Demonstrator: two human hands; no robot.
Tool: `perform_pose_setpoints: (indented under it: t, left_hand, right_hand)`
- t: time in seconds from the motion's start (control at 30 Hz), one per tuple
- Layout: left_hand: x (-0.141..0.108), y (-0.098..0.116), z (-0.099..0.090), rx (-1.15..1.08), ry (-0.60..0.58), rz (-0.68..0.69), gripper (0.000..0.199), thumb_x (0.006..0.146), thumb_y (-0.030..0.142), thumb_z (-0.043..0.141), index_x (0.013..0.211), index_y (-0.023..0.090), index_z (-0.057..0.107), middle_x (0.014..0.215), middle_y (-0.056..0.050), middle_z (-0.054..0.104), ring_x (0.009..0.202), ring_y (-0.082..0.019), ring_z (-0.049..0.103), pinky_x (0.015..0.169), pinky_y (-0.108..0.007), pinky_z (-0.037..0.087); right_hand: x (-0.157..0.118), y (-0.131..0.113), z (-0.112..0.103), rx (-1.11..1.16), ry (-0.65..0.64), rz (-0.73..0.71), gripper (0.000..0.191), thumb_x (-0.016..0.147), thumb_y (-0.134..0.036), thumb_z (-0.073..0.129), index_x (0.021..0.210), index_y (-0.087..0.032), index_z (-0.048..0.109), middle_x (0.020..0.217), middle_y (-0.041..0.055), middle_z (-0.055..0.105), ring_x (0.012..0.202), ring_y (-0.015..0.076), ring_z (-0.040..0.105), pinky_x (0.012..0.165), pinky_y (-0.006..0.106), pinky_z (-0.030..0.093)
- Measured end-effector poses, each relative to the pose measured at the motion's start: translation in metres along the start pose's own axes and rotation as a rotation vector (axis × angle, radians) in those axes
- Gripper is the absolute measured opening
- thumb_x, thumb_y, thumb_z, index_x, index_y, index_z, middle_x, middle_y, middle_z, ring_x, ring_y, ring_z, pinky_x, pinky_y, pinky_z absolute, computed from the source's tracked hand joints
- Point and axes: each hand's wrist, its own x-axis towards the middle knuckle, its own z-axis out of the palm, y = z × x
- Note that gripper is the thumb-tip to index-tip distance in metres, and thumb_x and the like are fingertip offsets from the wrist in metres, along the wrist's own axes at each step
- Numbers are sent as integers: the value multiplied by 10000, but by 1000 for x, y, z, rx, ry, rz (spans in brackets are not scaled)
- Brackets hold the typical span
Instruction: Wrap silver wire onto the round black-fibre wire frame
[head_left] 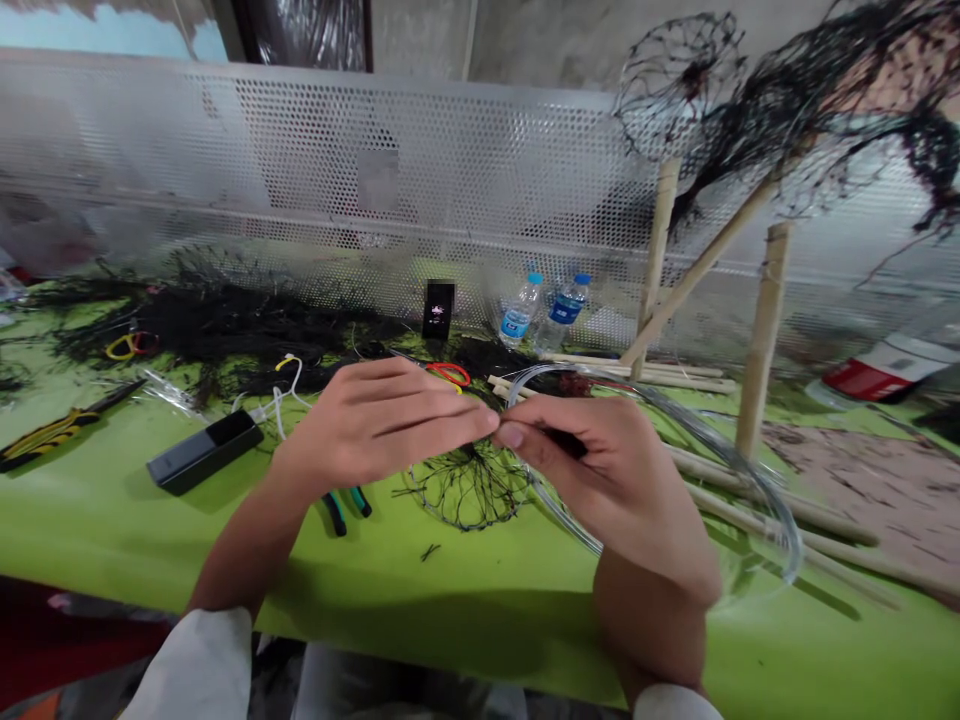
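Observation:
My left hand (375, 425) and my right hand (615, 475) meet fingertip to fingertip above the green table (480, 600). The right thumb and forefinger are pinched together; whatever lies between them is too small to make out. My left fingers are pressed side by side, their tips touching the right fingertips, with the left thumb hidden. Just below the hands lies a round net of black wire or cord (472, 500). Pliers with black and green handles (347, 508) stick out from under my left hand. A coil of clear wire or tubing (694, 425) runs behind my right hand.
A black power bank (206, 450) and yellow-black pliers (67, 425) lie left. Tangled black strands (217, 325) spread behind. A phone (439, 310) and two water bottles (544, 310) stand at the perforated panel (487, 200). Wooden posts (761, 345) rise at right.

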Motion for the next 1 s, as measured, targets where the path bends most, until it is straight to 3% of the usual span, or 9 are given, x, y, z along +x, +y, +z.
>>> perform_pose_setpoints:
  t: [0.17,0.4,0.6,0.77,1.0]
  left_hand:
    - [1,5,-6,232,24,132,181,921,178,705,1098,159,737,1013,-30,799,883,-159,759,715,-303,581]
    - [1,12,-8,321,55,223,136,869,156,754,1004,173,765,981,-21,787,844,-150,748,660,-284,583]
    - [1,1,-3,84,85,125,84,947,178,678,1012,176,731,886,-4,782,737,-121,729,629,-269,554]
    - [1,-5,2,-57,160,77,106,873,200,776,960,172,723,787,13,777,654,-109,721,610,-255,534]
    - [1,-3,1,-185,105,-88,121,863,240,793,960,250,720,829,54,802,699,-92,750,669,-226,548]
  right_hand:
    - [1,-2,1,20,-24,-20,270,1011,-262,575,761,-176,634,586,-64,438,547,65,341,501,230,278]
    - [-1,-9,5,-24,2,-100,222,1001,-191,591,784,-169,634,594,-75,455,545,51,354,536,189,322]
    - [-4,-10,8,-77,47,-174,167,995,-156,597,836,-163,645,636,-70,514,566,42,404,570,181,336]
    - [-6,-12,11,-102,50,-192,168,1003,-154,579,847,-161,642,654,-56,546,578,52,416,577,196,338]
    - [-6,-10,14,-111,60,-186,187,1006,-166,566,851,-165,669,634,-40,555,559,71,413,570,215,337]
